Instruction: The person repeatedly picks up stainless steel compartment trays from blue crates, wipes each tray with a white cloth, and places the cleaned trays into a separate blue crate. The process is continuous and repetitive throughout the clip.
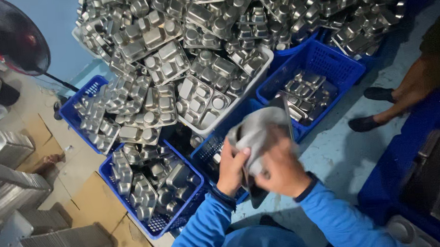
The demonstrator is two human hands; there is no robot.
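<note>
My left hand [231,169] and my right hand [281,168] are together in front of me, both gripping a grey cloth [254,131] wrapped over a steel compartment tray [287,114], only its dark edge showing. Both arms wear blue sleeves. The tray is held upright above a blue crate [209,152]. How much of the tray lies under the cloth is hidden.
Several blue crates [329,61] and a white one [239,104] overflow with steel compartment trays [166,62]. Stacked metal trays [7,185] and cardboard [96,202] lie left. A red fan [10,35] stands top left. Another person's legs in dark shoes [379,108] stand right.
</note>
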